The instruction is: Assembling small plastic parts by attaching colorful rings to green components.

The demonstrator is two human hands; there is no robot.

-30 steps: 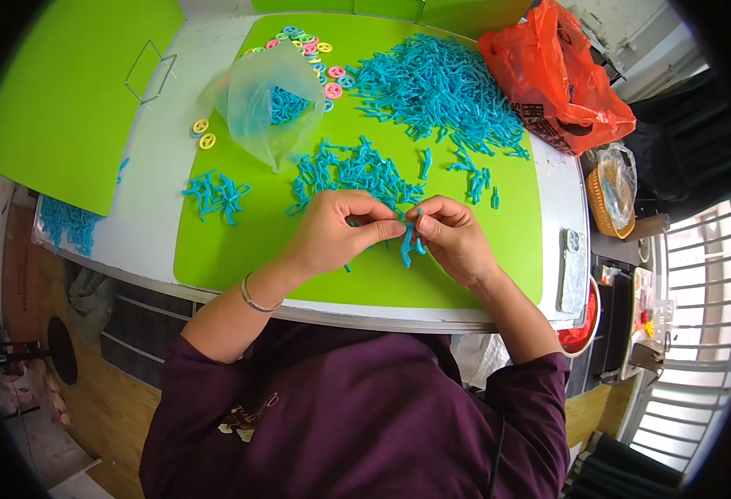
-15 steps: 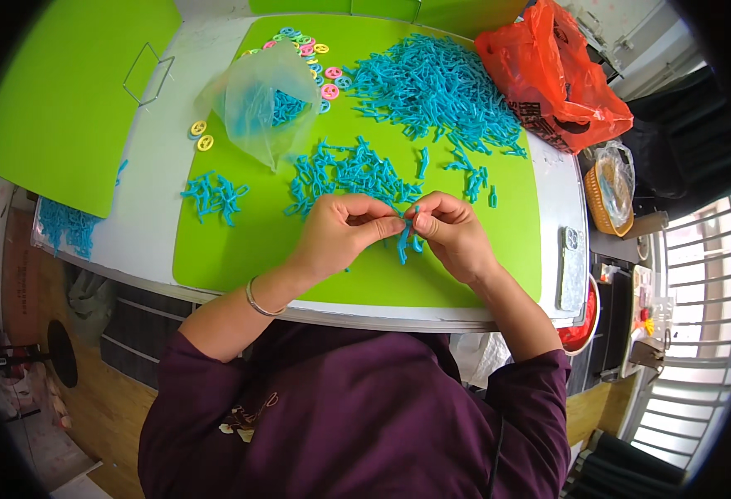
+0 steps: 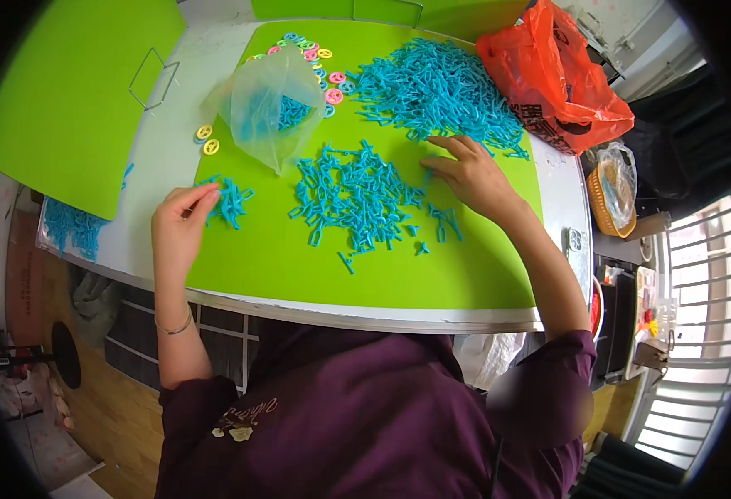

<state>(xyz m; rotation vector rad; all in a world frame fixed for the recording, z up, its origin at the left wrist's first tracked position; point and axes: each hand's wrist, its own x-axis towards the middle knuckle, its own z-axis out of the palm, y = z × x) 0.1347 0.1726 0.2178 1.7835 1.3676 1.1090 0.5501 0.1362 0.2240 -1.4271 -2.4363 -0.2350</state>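
My left hand (image 3: 181,224) is at the left of the green mat, its thumb and fingers pinched on a small blue plastic piece beside the little pile of blue plastic pieces (image 3: 232,204). Most of the pinched piece is hidden by the fingertips. Over the right side of the mat, my right hand (image 3: 475,176) reaches with its fingers stretched and apart. Its fingertips are between a middle heap of forked blue pieces (image 3: 353,195) and a large heap of slim blue pieces (image 3: 444,87). A few loose pieces (image 3: 444,220) lie below that hand.
A translucent bag (image 3: 257,112) holding blue pieces stands at the mat's (image 3: 432,287) back left, among coloured rings (image 3: 334,96). An orange-red plastic bag (image 3: 548,83) is at the back right. A phone (image 3: 577,245) lies on the right table edge, near a woven basket (image 3: 610,200).
My hands were together at the front middle, working on blue pieces. They have parted: the left moved left to the small pile, the right moved right and farther away, fingers spread.
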